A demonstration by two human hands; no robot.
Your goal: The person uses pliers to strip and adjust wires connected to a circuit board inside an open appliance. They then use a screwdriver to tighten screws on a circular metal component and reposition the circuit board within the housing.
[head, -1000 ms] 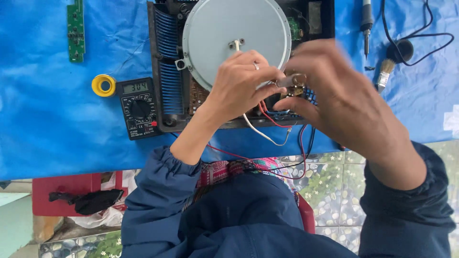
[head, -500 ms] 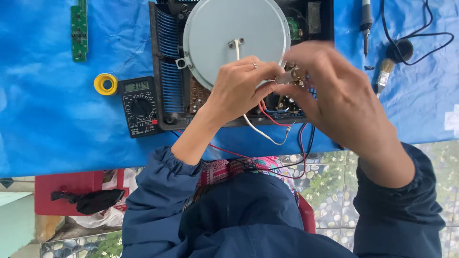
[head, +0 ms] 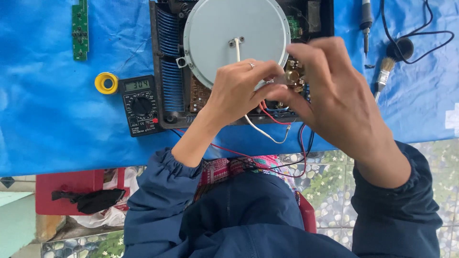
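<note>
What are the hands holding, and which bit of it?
Both hands, left hand and right hand, meet at a small brass-coloured part on the opened appliance. Fingers hide exactly where they grip it.

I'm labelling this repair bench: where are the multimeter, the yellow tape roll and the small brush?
Multimeter point(head: 140, 105), head view: on its round dial.
Yellow tape roll point(head: 106, 82), head view: on the yellow ring, left side.
Small brush point(head: 383, 76), head view: on its metal ferrule.

Blue cloth point(head: 57, 119), grey disc point(head: 224, 28), yellow tape roll point(head: 106, 82), black multimeter point(head: 139, 106), green circuit board point(head: 80, 29), red wires point(head: 272, 116)
</note>
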